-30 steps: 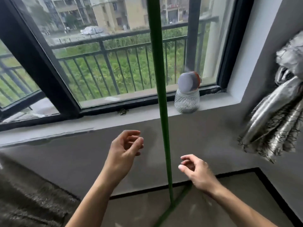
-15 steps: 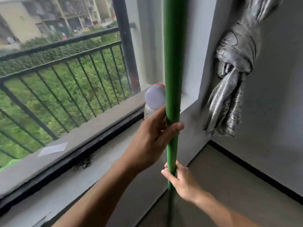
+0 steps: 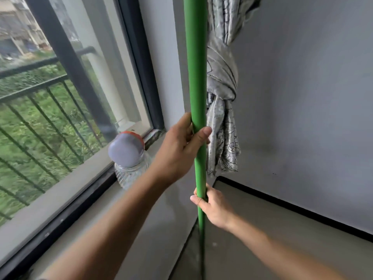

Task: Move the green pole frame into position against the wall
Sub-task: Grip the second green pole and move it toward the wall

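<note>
A green pole [image 3: 196,67] of the frame stands upright in the middle of the view, running from the top edge down toward the floor. My left hand [image 3: 177,150] is wrapped around it at mid-height, thumb across the front. Lower down, my right hand [image 3: 214,207] grips the same pole. The pole stands close to the corner where the window reveal meets the grey wall [image 3: 302,98]. Its foot and the other parts of the frame are out of sight.
A knotted silver curtain [image 3: 222,102] hangs just behind the pole. A clear plastic jar with a grey lid [image 3: 127,154] stands on the window sill [image 3: 60,203] at the left. Behind the glass is a black railing [image 3: 40,93]. Tiled floor with a dark border [image 3: 282,203] lies at lower right.
One second ago both hands were open beside the pole; they have closed on it. The pole and my view have shifted right, toward the corner with the curtain.
</note>
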### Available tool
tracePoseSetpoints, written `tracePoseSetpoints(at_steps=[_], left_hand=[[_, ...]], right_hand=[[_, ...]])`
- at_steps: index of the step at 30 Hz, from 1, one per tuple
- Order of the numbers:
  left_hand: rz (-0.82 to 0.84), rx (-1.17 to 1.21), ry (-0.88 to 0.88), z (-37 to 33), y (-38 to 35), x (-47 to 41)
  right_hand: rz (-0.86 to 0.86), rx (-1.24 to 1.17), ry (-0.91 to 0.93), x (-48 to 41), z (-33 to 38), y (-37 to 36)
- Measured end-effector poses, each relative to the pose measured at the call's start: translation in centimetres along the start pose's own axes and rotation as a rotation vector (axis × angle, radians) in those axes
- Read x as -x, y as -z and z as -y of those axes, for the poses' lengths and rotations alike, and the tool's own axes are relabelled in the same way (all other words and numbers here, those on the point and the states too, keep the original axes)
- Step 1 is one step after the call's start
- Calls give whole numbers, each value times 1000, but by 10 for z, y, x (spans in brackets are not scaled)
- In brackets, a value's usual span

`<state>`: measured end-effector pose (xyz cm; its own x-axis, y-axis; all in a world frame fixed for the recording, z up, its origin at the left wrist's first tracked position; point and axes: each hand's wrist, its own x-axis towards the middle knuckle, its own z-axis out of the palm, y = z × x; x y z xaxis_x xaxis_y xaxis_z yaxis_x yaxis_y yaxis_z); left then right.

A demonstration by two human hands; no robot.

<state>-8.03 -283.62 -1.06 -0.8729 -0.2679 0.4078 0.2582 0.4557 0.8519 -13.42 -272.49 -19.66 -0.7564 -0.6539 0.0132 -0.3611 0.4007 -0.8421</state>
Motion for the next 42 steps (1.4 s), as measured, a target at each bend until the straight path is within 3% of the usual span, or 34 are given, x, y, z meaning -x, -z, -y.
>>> tracePoseSetpoints(at_steps=[14,23,28,42], left_hand=[[115,28,-46,56,-83,-136],[99,39,-53,76,-130,-218],[101,10,-44,85,-146,-260],[167,-265,11,100,-186,-375]], right_hand=[[-219,-72,-190,-90,-57,73],[-457,93,-278,-153,-70,123],[-445,190,-302,-186,-77,156],[-297,336,-146,-286,-124,243]])
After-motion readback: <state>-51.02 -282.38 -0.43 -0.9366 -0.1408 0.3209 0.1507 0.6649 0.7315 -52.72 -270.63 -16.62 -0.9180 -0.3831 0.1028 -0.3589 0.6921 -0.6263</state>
